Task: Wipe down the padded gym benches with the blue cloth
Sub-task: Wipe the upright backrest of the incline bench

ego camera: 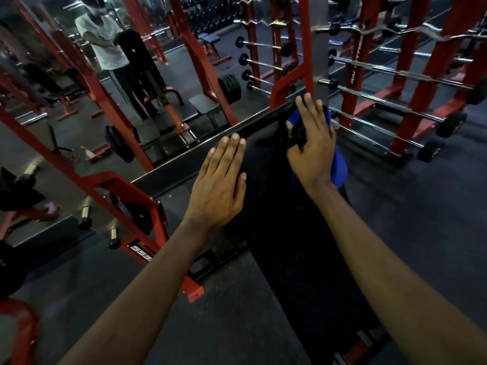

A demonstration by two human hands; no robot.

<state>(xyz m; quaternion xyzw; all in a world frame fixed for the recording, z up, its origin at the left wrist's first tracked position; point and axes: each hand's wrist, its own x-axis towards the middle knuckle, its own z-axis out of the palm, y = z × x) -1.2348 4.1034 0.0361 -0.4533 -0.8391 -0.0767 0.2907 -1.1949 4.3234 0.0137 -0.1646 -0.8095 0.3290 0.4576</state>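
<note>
Both hands are down on the bench [290, 233]: black padded top running lengthwise away from the camera, far end close to a red upright

Right hand [313, 151]:
- palm down on the blue cloth [340, 167] at the far end of the pad, right half
- fingers [303, 106] fairly straight and fanned apart, tips at or just over the pad's far edge
- not pinching; the hand looks laid flat on the cloth, pressing it to the pad
- cloth is mostly hidden under the palm; blue shows in 3 places: between thumb and first finger, past the outer fingertips, and a bigger fold bulging out along the little-finger side toward the wrist
- the dark patch under the thumb and first finger could be pad or cloth in shadow, cannot tell which

Left hand [221, 185]:
- flat, palm down, at the pad's left edge, nearer the camera than the right hand
- its 4 fingers [232, 151] straight and pressed together, thumb lying alongside
- holds nothing, well apart from the cloth
- how much of the palm is on the pad and how much hangs past the edge: cannot tell, too dark

Around it:
- red rack frame [126, 185] just left of the bench, with short chrome pegs on it
- barbell rack [411, 83] at right, several bars stacked on red uprights
- stack of black weight plates [230, 88] further back
- person in a white top [105, 43] standing at far left
- dark speckled floor [421, 219]
</note>
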